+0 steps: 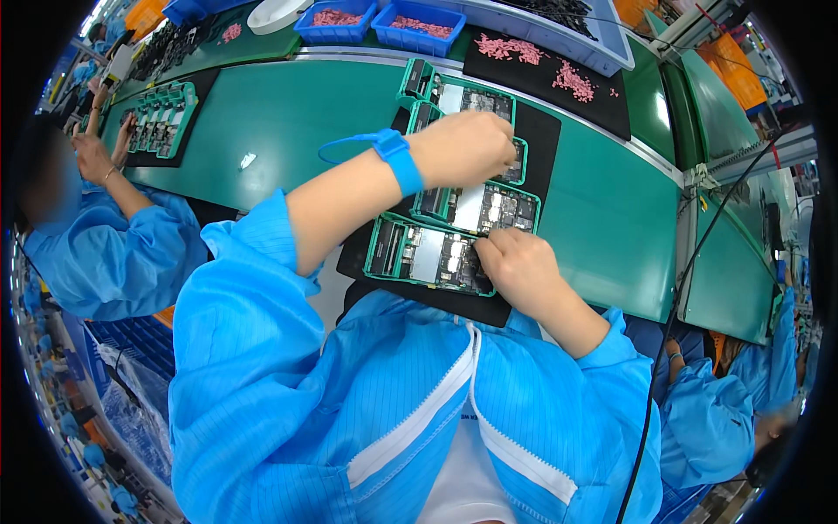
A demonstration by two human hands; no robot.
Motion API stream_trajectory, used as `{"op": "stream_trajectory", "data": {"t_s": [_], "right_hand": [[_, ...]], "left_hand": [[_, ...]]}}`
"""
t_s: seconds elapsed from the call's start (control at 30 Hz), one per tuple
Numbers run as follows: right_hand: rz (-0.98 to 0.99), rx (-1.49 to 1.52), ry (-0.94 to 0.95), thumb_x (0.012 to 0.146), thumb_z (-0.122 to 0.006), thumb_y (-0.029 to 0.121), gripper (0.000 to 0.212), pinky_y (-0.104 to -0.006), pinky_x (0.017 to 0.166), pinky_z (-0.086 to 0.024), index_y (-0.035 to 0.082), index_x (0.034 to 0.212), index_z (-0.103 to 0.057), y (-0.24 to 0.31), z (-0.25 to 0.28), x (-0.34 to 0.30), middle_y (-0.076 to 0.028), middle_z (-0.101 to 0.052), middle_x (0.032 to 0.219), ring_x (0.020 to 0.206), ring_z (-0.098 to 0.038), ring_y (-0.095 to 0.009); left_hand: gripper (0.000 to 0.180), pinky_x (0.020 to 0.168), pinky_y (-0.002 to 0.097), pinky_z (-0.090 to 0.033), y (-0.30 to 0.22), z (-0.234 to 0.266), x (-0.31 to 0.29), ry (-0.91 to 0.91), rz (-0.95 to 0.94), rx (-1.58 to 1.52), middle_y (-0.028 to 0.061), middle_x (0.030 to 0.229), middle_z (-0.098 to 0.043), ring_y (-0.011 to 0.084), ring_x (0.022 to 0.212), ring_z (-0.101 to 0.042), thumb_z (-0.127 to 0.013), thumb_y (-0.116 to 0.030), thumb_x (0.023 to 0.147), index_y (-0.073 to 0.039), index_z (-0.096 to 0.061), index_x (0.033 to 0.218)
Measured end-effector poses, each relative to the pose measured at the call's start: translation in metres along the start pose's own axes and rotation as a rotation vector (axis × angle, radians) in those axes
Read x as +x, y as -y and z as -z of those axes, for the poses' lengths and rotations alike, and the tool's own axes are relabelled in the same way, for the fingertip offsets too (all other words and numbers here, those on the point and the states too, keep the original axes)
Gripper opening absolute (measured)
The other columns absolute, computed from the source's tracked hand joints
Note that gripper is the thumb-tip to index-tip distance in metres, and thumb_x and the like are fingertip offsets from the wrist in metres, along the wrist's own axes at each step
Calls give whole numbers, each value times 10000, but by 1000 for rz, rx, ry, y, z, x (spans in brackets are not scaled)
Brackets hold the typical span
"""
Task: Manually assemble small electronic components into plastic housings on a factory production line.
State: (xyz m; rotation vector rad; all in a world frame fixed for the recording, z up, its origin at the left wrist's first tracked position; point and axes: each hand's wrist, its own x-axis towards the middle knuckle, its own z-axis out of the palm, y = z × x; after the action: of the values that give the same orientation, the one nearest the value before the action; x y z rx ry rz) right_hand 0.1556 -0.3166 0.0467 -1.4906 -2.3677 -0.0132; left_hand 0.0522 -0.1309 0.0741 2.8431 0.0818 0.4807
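Left hand (467, 147) rests curled on a middle tray (478, 208), steadying it. Right hand (517, 266) pinches at the nearest board (428, 255); what it grips is hidden.

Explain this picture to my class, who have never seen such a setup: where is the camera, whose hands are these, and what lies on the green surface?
The camera sits on a worker's head and looks down, so its wide lens bends straight edges. The blue sleeves from below are that person's own. The left hand, with a blue wrist strap, rests on a green tray of circuit boards. The right hand touches the nearest tray. The trays lie on a black mat on the green belt. Small pink parts lie beyond. Another person works alongside.
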Motion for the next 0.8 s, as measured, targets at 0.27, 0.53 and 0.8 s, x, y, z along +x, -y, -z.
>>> {"op": "stream_trajectory", "data": {"t_s": [0.27, 0.53, 0.8], "right_hand": [[-9, 22, -33, 706, -624, 86, 259, -331, 497, -470, 29, 956, -658, -13, 4, -10, -34, -534, 664, 599, -589, -195], [-305, 435, -246, 771, -649, 50, 77, -349, 600, -495, 26, 843, -661, -95, 38, 44, -127, -609, 756, 675, -611, -270], [-525, 196, -294, 758, -645, 64, 119, -392, 725, -505, 54, 877, -653, -248, -4, 140, -134, -618, 839, 807, -624, -309]], "left_hand": [[124, 758, 393, -515, 43, 37, 7, -73, 176, 17, 120, 857, -649, 294, 815, -631, -619, -133, 775, -48, -707, 795], [127, 724, 420, -525, 123, 38, 61, -28, 338, 109, 155, 786, -671, 324, 774, -652, -620, -112, 717, -73, -716, 789], [147, 773, 424, -548, 186, -6, 142, 89, 629, 224, 211, 906, -678, 354, 877, -664, -647, -134, 757, -47, -717, 852]]}}
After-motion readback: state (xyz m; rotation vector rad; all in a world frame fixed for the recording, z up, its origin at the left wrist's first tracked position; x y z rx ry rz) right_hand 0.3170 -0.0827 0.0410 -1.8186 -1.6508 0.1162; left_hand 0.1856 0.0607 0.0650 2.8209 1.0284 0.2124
